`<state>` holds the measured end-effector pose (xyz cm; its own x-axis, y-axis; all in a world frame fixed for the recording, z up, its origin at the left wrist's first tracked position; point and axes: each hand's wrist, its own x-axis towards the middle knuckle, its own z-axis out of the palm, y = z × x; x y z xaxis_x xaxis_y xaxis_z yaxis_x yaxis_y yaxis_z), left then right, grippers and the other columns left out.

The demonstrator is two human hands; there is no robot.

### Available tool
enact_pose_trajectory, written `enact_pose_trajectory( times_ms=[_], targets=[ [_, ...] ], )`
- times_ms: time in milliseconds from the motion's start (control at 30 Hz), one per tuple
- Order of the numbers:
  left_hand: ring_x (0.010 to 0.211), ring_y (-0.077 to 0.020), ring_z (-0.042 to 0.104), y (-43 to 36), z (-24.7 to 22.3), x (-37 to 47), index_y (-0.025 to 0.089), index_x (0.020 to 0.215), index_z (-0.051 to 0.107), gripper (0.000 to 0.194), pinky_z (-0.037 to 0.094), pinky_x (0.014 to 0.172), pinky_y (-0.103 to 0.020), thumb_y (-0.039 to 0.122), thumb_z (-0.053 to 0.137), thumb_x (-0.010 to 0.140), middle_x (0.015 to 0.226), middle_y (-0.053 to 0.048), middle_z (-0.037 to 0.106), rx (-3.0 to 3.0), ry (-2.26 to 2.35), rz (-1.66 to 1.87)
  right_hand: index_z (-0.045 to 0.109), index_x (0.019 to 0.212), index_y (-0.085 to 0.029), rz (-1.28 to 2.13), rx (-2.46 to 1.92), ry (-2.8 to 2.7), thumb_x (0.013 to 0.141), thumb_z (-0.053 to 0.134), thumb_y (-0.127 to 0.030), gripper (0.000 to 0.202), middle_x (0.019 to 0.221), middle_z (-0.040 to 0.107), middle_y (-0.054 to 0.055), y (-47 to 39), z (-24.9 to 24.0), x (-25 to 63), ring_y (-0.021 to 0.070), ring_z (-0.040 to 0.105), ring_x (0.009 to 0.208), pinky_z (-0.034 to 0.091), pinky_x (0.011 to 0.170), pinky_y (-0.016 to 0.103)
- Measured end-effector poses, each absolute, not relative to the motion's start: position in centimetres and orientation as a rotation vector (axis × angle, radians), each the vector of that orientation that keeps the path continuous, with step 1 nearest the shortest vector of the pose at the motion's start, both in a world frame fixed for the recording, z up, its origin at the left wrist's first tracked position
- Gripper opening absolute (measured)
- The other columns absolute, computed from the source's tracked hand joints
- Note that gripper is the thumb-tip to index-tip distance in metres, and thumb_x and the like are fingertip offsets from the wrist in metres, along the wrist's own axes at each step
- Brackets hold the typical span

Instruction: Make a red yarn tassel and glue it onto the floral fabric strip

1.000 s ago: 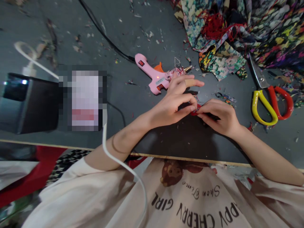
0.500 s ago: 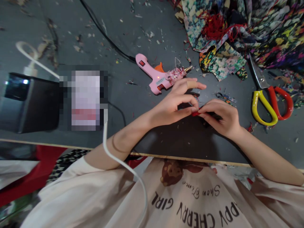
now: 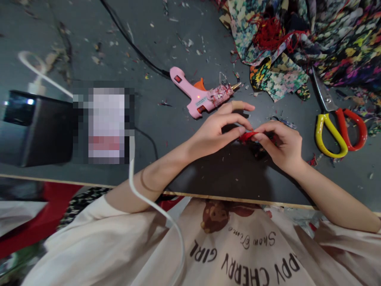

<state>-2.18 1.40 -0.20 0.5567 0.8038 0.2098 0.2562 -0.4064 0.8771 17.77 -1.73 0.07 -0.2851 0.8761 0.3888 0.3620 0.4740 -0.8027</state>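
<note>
A small red strip [image 3: 248, 136], thread or cloth, stretches between my two hands just above the tabletop. My left hand [image 3: 218, 127] has its thumb and index finger closed at the strip's left end, while its other fingers reach forward; one wears a tan bandage. From the other side, my right hand [image 3: 284, 145] pinches the strip between thumb and index finger. Dark bits beneath the strip lie partly in shadow and are hard to make out. Just beyond my left hand lies a pink glue gun [image 3: 198, 97] with an orange trigger, its nozzle pointing right.
Scissors [image 3: 330, 115] with yellow and red handles lie to the right. Floral fabric [image 3: 300, 43] with red thread [image 3: 269, 31] is heaped at the back right. A black box-like device [image 3: 49, 131] and a blurred-out object [image 3: 106, 119] stand left. A white cable [image 3: 149, 200] crosses my left arm.
My fingertips have moved slightly apart, the right hand shifting right. More of the red strip now shows between them.
</note>
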Motion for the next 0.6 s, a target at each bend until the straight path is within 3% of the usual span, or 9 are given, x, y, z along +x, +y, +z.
enact_pose_trajectory(
  times_ms=[200, 367, 600],
  targets=[
    [0.131, -0.0214, 0.048, 0.91, -0.34, -2.20, 0.024, 0.105, 0.060, 0.025, 0.042, 0.114, -0.040, 0.041, 0.049, 0.092, 0.138, -0.009, 0.053, 2.055, 0.958, 1.019, 0.066, 0.082, -0.021, 0.750, -1.128, -1.825, 0.086, 0.061, -0.016, 0.008, 0.073, 0.071, -0.001, -1.71, 0.10, 17.63, 0.0122, 0.066, 0.066, 0.053, 0.062, 0.024],
    [0.132, -0.0236, 0.048, 0.72, -0.09, -2.28, 0.026, 0.105, 0.062, 0.021, 0.042, 0.114, -0.043, 0.036, 0.055, 0.089, 0.138, -0.009, 0.051, 2.267, 0.888, 1.039, 0.066, 0.081, -0.021, 0.716, -1.115, -1.863, 0.086, 0.061, -0.017, 0.008, 0.073, 0.072, -0.001, -1.67, 0.04, 17.67, 0.0126, 0.066, 0.066, 0.052, 0.062, 0.024],
    [0.133, -0.0220, 0.047, 0.93, -0.04, -2.64, 0.028, 0.102, 0.069, 0.025, 0.040, 0.115, -0.046, 0.035, 0.046, 0.096, 0.141, -0.005, 0.052, 2.141, 0.896, 0.951, 0.066, 0.082, -0.020, 0.760, -1.035, -1.922, 0.086, 0.063, -0.014, 0.008, 0.074, 0.071, -0.001, -1.66, 0.09, 17.81, 0.0114, 0.065, 0.067, 0.050, 0.062, 0.023]
  ],
)
